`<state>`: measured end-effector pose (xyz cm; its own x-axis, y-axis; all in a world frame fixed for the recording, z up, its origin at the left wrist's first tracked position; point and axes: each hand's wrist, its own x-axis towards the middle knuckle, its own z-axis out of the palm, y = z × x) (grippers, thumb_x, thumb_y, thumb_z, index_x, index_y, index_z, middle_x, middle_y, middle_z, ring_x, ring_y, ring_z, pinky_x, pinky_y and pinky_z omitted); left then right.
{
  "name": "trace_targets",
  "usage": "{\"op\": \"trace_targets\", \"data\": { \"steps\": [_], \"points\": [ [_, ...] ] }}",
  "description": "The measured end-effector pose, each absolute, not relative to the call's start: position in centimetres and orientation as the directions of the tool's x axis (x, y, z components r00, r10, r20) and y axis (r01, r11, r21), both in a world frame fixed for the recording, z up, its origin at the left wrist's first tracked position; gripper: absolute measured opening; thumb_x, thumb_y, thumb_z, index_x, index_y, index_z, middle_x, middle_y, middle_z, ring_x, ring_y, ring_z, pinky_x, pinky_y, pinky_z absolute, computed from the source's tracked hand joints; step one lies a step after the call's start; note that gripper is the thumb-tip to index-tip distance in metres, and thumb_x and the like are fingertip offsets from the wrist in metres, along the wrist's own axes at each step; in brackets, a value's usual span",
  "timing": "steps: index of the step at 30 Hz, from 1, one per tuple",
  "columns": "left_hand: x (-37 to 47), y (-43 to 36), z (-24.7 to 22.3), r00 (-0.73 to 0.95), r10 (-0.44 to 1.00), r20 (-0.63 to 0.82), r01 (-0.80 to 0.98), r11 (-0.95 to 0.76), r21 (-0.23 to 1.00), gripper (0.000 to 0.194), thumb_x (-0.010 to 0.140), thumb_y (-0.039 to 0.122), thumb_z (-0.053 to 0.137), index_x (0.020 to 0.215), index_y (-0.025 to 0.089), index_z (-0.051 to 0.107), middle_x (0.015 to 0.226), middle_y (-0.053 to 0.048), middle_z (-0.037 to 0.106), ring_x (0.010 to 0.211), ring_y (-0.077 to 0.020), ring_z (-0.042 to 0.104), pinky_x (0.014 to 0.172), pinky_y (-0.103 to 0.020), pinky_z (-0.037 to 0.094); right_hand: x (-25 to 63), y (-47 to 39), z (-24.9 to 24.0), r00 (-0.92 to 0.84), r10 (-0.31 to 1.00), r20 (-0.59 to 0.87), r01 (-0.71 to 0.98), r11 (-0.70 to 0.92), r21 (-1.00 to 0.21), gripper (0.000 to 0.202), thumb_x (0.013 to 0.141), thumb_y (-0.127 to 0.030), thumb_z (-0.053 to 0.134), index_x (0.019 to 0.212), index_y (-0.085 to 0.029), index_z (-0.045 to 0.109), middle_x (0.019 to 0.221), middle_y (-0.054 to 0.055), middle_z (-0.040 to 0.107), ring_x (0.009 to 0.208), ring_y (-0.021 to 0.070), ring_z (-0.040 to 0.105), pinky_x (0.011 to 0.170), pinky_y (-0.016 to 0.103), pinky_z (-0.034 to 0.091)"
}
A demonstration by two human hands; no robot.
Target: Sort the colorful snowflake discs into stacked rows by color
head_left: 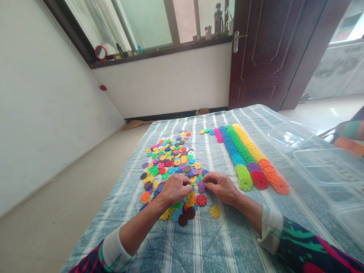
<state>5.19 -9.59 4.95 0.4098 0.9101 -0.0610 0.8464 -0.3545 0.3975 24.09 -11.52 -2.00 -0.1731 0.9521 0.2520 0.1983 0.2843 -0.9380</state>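
A spread-out heap of notched plastic discs in many colours lies on the striped bed cover. My left hand is closed at the heap's near right part, thumb and forefinger together; what sits between them is too small to name. Just across from it, my right hand pinches at the edge of a purple notched disc. Below the hands are a red disc and a lone yellow disc. To the right, overlapping discs form colour-grouped rows, including a green row and a yellow row.
Clear plastic boxes stand at the bed's right side, near a partly visible patterned sleeve or cloth. The striped cover reaches the bed's left edge, with floor beyond. A brown door is behind.
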Motion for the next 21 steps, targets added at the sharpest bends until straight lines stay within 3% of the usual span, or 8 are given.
{"op": "trace_targets", "data": {
  "steps": [5,13,21],
  "points": [
    [5.3,-9.7,4.9,0.334,0.939,-0.078,0.845,-0.262,0.466,0.023,0.068,0.015,0.051,0.070,0.018,0.074,0.071,0.001,0.070,0.069,-0.0143,0.061,0.065,-0.023,0.044,24.1,-11.5,-2.2,-0.172,0.954,0.246,0.191,0.278,-0.942,0.012,0.077,-0.017,0.059,0.077,-0.019,0.071,0.071,-0.002,0.069,0.068,0.0139,0.061,0.067,0.024,0.047],
    [5.2,-11.0,4.0,0.267,0.958,0.101,0.824,-0.281,0.492,0.018,0.070,0.015,0.055,0.070,0.020,0.072,0.073,0.001,0.067,0.069,-0.0133,0.060,0.068,-0.024,0.046,24.0,-11.4,-2.3,-0.194,0.951,0.241,0.169,0.275,-0.947,0.013,0.077,-0.016,0.057,0.077,-0.019,0.070,0.071,-0.001,0.069,0.068,0.0138,0.061,0.067,0.024,0.047],
    [5.1,-10.5,4.3,0.409,0.886,0.217,0.758,-0.462,0.460,0.020,0.085,0.020,0.052,0.084,0.020,0.072,0.082,-0.002,0.069,0.078,-0.0148,0.062,0.076,-0.027,0.049,24.0,-11.5,-2.4,-0.208,0.949,0.236,0.160,0.271,-0.949,0.015,0.078,-0.018,0.056,0.077,-0.019,0.071,0.072,-0.001,0.069,0.069,0.0144,0.061,0.068,0.025,0.047]
  ]
}}
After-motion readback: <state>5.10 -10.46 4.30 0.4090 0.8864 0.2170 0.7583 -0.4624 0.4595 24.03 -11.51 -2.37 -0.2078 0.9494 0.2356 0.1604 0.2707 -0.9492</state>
